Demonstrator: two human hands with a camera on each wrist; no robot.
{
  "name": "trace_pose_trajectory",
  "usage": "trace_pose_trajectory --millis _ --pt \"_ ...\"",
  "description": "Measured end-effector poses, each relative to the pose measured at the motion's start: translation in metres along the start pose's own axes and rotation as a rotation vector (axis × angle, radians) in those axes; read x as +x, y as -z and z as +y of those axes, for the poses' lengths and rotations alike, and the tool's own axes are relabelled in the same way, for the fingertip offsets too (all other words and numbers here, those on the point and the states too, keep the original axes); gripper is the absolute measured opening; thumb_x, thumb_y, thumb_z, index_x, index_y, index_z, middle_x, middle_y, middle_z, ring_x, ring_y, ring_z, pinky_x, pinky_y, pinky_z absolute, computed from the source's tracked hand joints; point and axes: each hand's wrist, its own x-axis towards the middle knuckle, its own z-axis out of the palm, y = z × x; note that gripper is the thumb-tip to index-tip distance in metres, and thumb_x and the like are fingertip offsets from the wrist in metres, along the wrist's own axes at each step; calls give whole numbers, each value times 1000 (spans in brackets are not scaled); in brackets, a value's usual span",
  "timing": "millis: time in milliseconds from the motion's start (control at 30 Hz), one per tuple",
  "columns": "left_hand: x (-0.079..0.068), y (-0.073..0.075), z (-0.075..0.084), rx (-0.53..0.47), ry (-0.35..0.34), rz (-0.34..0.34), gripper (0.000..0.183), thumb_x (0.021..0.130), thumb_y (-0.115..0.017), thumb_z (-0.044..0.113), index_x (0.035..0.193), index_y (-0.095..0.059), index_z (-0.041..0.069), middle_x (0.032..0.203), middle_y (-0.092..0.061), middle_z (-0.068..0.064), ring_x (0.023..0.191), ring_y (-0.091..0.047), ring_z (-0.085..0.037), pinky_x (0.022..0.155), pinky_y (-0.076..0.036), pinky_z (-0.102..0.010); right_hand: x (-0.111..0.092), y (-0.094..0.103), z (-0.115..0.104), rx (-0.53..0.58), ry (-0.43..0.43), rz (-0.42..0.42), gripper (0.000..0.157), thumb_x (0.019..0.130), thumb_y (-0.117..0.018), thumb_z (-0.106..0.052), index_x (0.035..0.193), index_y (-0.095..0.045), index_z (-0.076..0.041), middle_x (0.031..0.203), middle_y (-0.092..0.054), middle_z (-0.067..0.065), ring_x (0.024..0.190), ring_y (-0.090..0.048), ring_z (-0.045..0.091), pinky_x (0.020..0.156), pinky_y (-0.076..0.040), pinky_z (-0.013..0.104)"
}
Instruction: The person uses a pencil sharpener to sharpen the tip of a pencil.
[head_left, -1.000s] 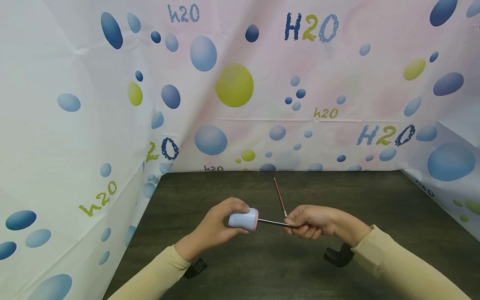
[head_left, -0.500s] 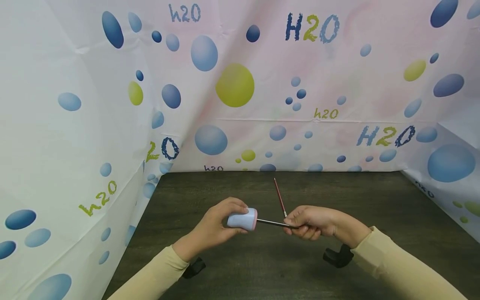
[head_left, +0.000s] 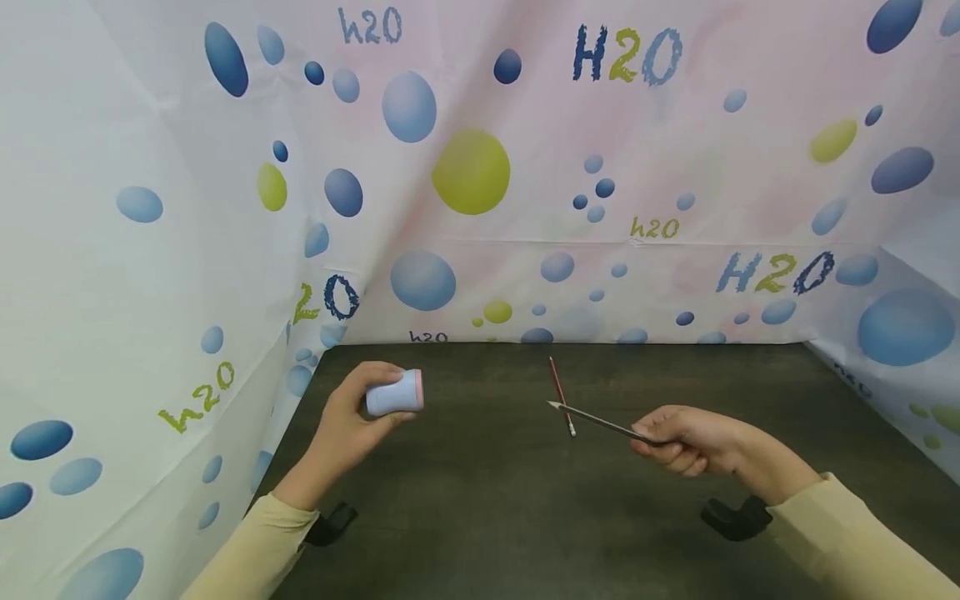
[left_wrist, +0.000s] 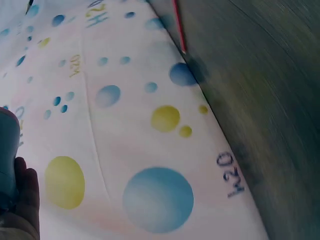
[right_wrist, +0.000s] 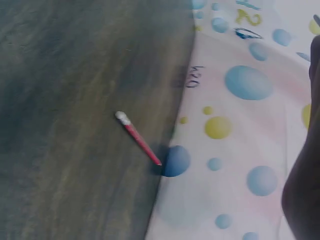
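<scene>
My left hand (head_left: 347,427) grips a light blue pencil sharpener (head_left: 393,395) with a pink end, thumb below it and fingers above, over the table's left half. That pink end faces right. Between thumb and fingers, my right hand (head_left: 701,440) pinches a dark pencil (head_left: 606,425), its bare wooden point aimed left toward the sharpener. A wide gap separates the two. Beyond the dark pencil a red pencil (head_left: 557,379) with a white eraser end lies on the table. In the left wrist view the sharpener (left_wrist: 7,155) is cut off at the edge.
The dark wooden table (head_left: 480,517) ends at a white backdrop (head_left: 525,250) printed with blue and green bubbles, which also rises along both sides. Black wrist mounts hang under the left wrist (head_left: 332,525) and right wrist (head_left: 737,518).
The dark pencil has come out of the sharpener's pink end. My left hand moved left and up with the sharpener; my right hand moved right with the pencil. The red pencil stayed put.
</scene>
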Motion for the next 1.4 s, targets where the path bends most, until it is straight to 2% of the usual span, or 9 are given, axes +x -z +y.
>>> trace_pose_trajectory --millis 133,333,500,667,900,1100,1200,1300,1400 --pt "3 6 -1 -55 93 -36 51 75 -83 -9 120 -61 3 120 -65 -21 102 -54 3 77 -54 -24 -5 3 -7 -20 30 -4 32 114 -32 -26 101 -61 -23 64 -24 -7 48 -9 11 43 -4 33" --pt "-3 5 -1 -31 179 -36 49 76 -84 -7 119 -62 4 118 -67 -20 95 -56 -4 75 -53 -24 -8 3 -2 -9 25 -21 36 114 -28 -24 102 -62 -24 65 -27 -9 47 -11 10 42 -6 33" --pt "-5 10 -2 -7 272 -41 49 78 -84 -3 121 -61 3 121 -66 -20 98 -59 -18 77 -53 -24 -14 4 2 31 76 -47 40 114 -24 -20 108 -63 -23 67 -27 -7 48 -12 10 42 -6 32" --pt "-5 14 -1 18 315 -52 49 81 -83 0 123 -59 2 123 -65 -22 100 -61 -30 79 -53 -26 -15 2 2 52 102 -42 40 114 -25 -20 113 -65 -21 69 -27 -5 49 -12 11 43 -6 34" --pt "-7 17 1 48 334 -55 47 83 -82 4 124 -59 2 122 -65 -22 99 -62 -31 77 -53 -27 -15 -2 2 63 73 114 42 114 -24 -20 119 -66 -20 78 -43 -13 55 -17 10 52 -15 30" --pt "-9 18 0 69 357 -59 49 83 -83 6 125 -58 2 121 -65 -23 99 -63 -32 79 -53 -30 -14 -1 1 50 80 225 36 112 -29 -15 130 -60 -18 85 -51 -11 63 -29 9 59 -21 31" --pt "-11 18 0 75 379 -65 48 84 -83 9 125 -59 3 121 -65 -23 99 -63 -32 79 -54 -33 -12 0 0 -10 65 273 33 112 -32 -16 134 -56 -18 88 -55 -10 66 -41 6 60 -32 26" --pt "-12 18 1 71 387 -71 47 84 -83 10 125 -59 3 121 -65 -22 99 -63 -31 79 -54 -34 -9 1 -1 -53 36 324 30 112 -37 -18 135 -55 -19 92 -58 -9 73 -53 6 68 -48 24" --pt "-13 17 1 61 388 -77 47 85 -83 10 125 -60 3 121 -66 -22 98 -63 -31 78 -53 -32 -5 3 -2 -55 30 346 28 111 -40 -19 134 -56 -21 96 -61 -7 81 -59 7 76 -55 26"
